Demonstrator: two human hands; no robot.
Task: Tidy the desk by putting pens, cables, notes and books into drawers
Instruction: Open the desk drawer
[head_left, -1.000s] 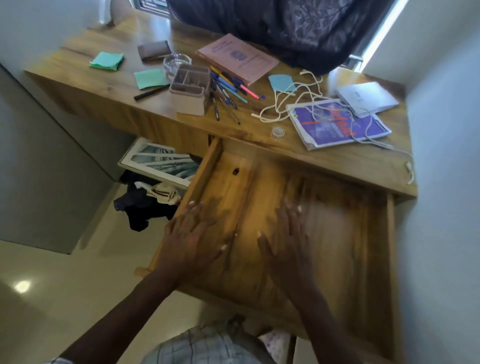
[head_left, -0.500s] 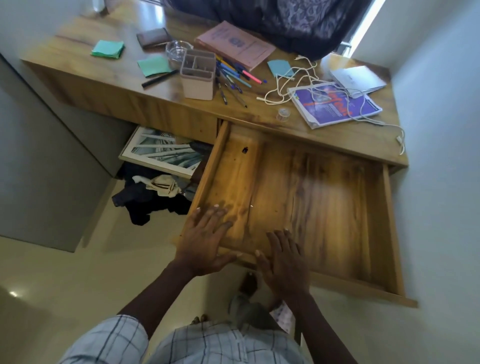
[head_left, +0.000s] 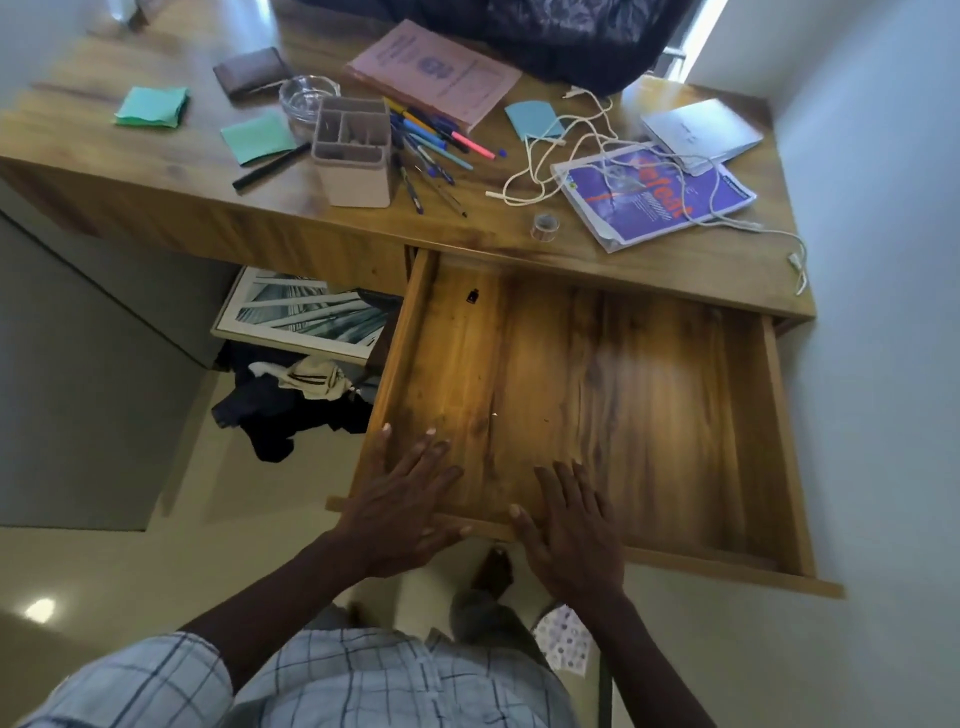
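I see the left hand (head_left: 400, 512) and right hand (head_left: 571, 540) lying flat, fingers spread, over the front rim of the pulled-out wooden drawer (head_left: 623, 415). Beyond the drawer, loose coloured pens (head_left: 431, 140), a tangled white cable (head_left: 531, 161) and a purple-covered book (head_left: 654, 202) litter the wooden desk (head_left: 104, 156).

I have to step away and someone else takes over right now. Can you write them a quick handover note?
Left hand and right hand: both open, flat over the front edge of the pulled-out drawer, holding nothing.
On the desk: pens beside the pen holder, white cables across the purple magazine, green notes, pink book.
Done: drawer open.
Left: all of those go into it.
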